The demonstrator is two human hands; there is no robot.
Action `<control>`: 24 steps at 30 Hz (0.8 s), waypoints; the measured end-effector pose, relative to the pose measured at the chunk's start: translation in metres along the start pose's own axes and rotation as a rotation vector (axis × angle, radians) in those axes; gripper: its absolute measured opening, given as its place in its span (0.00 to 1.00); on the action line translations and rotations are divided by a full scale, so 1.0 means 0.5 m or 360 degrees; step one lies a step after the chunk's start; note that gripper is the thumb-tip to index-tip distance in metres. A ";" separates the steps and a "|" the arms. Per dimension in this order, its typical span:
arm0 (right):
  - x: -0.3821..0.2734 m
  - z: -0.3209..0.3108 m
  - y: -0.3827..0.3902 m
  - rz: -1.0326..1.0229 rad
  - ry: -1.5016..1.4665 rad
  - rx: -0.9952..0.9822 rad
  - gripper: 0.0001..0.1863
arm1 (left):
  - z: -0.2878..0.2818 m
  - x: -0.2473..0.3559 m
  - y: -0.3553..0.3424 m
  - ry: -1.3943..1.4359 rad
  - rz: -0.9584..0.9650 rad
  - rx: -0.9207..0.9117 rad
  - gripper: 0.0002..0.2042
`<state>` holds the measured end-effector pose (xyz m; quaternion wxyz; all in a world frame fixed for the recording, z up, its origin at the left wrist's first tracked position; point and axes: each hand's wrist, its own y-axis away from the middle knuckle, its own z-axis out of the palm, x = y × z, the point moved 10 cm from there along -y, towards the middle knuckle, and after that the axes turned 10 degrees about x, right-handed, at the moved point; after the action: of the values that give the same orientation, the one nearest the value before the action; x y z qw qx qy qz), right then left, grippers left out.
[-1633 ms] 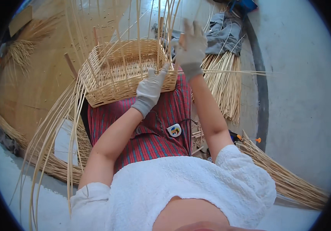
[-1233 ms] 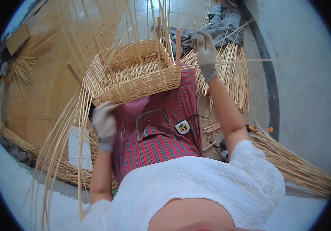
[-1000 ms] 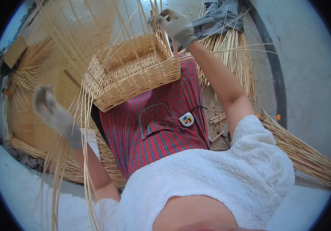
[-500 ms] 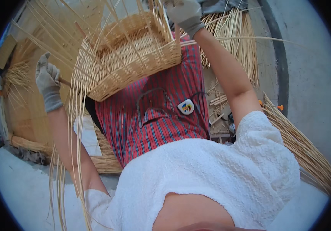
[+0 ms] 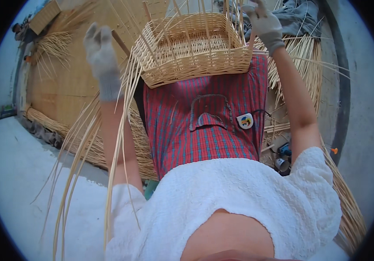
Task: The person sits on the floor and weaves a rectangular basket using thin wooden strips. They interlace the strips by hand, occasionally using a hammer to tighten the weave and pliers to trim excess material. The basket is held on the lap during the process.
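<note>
A pale woven wicker basket [image 5: 195,65] rests on the lap of a red plaid apron [image 5: 208,143]. Thin upright stakes [image 5: 207,35] rise from its walls, and long loose strands [image 5: 124,113] trail from its left side. My left hand [image 5: 102,54], in a grey-white glove, is raised beside the basket's left end; its fingers are stretched and slightly blurred, with nothing seen in them. A wooden corner post [image 5: 120,42] stands between that hand and the basket. Beside the right end, my gloved right hand [image 5: 264,27] has its fingers apart near the stakes.
Bundles of cane [image 5: 302,65] lie at the right, with a grey cloth [image 5: 298,17] above them. More cane [image 5: 54,48] sits on the tan board [image 5: 60,93] at the left. Another long bundle [image 5: 348,200] runs along my right side. Small tools [image 5: 284,158] lie by my right elbow.
The basket has shifted right in view and now sits more level. My left hand has risen and its fingers have straightened. The right hand has moved right and lower, its fingers now apart.
</note>
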<state>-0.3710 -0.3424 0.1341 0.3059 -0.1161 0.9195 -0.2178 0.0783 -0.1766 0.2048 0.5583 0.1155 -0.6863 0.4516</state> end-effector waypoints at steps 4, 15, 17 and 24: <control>-0.179 -0.148 0.177 -0.0200 -0.0403 0.1054 0.12 | -0.153 0.079 0.178 0.0276 0.0061 -0.0027 0.10; -0.732 0.150 0.531 -0.0831 -0.1252 -0.0968 0.13 | -0.278 -0.080 0.282 -0.0404 -0.0303 -0.0102 0.09; -0.782 0.099 0.524 -0.1063 -0.1513 -0.0458 0.18 | -0.257 -0.084 0.271 -0.0373 -0.0309 -0.0340 0.11; -0.827 0.144 0.675 -0.1698 -0.0899 -0.1216 0.16 | -0.140 0.104 0.281 -0.0533 0.0496 -0.0757 0.19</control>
<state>-0.0292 0.0735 0.1351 0.3221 -0.7012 0.6349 0.0380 0.0132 -0.0267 0.1787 0.3733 -0.0520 -0.8642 0.3333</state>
